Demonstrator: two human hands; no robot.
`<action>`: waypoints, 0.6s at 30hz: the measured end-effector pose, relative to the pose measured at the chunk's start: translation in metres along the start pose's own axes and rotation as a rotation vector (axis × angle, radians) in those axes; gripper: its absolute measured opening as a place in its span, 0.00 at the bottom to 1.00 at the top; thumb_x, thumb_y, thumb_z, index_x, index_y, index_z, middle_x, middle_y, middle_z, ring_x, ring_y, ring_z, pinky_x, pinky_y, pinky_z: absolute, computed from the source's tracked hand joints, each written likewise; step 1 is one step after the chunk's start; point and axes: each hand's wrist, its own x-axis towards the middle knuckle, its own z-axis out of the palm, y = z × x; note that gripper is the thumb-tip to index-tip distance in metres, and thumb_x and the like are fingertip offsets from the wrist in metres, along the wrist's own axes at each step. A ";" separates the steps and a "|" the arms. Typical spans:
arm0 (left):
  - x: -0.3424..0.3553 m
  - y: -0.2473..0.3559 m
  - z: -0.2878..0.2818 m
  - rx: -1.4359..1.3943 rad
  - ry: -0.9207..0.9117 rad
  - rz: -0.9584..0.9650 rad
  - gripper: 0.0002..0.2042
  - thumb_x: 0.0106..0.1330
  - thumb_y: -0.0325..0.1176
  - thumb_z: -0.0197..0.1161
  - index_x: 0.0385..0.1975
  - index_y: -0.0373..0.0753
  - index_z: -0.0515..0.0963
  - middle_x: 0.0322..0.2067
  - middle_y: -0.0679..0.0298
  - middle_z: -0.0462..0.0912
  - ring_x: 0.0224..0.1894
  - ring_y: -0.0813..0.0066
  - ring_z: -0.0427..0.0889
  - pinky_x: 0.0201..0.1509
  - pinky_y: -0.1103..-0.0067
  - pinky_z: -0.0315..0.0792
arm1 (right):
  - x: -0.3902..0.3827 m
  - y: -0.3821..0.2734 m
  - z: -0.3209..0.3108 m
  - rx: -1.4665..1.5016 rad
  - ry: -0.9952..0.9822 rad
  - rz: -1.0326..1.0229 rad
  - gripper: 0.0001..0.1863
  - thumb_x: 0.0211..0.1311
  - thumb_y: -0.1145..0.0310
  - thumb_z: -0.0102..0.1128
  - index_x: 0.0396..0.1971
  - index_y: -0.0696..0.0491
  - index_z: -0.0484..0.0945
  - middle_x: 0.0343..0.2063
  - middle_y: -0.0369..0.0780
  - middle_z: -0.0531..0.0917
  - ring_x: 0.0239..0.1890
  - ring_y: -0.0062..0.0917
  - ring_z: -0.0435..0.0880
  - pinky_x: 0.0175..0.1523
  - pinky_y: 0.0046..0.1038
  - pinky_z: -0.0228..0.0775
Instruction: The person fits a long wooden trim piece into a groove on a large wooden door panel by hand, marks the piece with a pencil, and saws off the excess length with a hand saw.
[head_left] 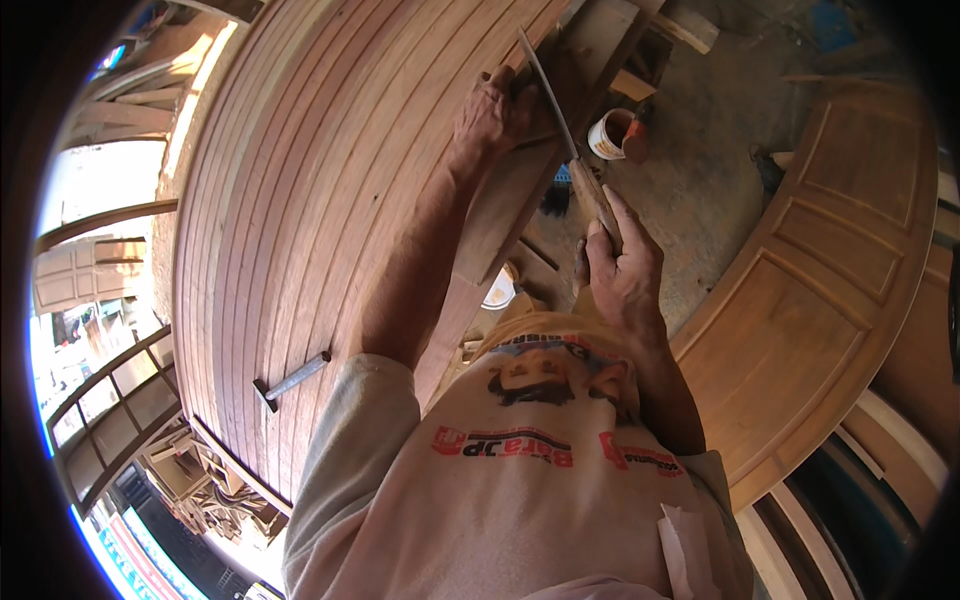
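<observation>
My right hand (625, 265) grips the wooden handle of a hand saw (548, 88). Its long, thin blade appears nearly edge-on and points up and away, beside a brown wooden board (555, 95). Just left of the blade, my left hand (490, 115) holds this board with curled fingers; some fingertips are hidden. Under my left forearm stretches a broad surface of reddish wooden slats (330, 200). A T-shaped tool resembling a hammer (290, 380) lies on the slats, left of my left elbow.
A white bucket (608, 135) stands on the floor beyond the saw, with an orange-and-black object beside it. A large panelled wooden door (800, 290) is at the right. Window-like frames (115, 400) and scrap wood (215, 490) lie along the left. Planks lean at lower right.
</observation>
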 end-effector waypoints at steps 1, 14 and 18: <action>0.000 -0.001 -0.001 -0.008 -0.002 0.008 0.22 0.74 0.48 0.64 0.51 0.32 0.77 0.40 0.36 0.83 0.49 0.35 0.81 0.54 0.51 0.73 | 0.000 0.000 0.000 -0.005 0.000 0.000 0.23 0.76 0.73 0.57 0.66 0.67 0.74 0.52 0.58 0.86 0.53 0.47 0.90 0.55 0.39 0.83; 0.004 0.008 -0.007 -0.013 -0.124 -0.166 0.24 0.72 0.52 0.63 0.55 0.38 0.78 0.56 0.38 0.79 0.59 0.36 0.80 0.62 0.53 0.75 | -0.004 -0.001 -0.001 0.010 -0.009 0.030 0.23 0.75 0.74 0.58 0.65 0.68 0.74 0.53 0.59 0.86 0.52 0.47 0.90 0.55 0.39 0.83; 0.002 0.008 -0.007 -0.019 -0.115 -0.160 0.25 0.72 0.53 0.62 0.56 0.38 0.78 0.55 0.38 0.80 0.60 0.37 0.80 0.63 0.53 0.75 | -0.004 0.001 -0.001 0.014 -0.007 0.023 0.23 0.75 0.74 0.58 0.65 0.68 0.74 0.53 0.59 0.86 0.53 0.47 0.90 0.56 0.39 0.82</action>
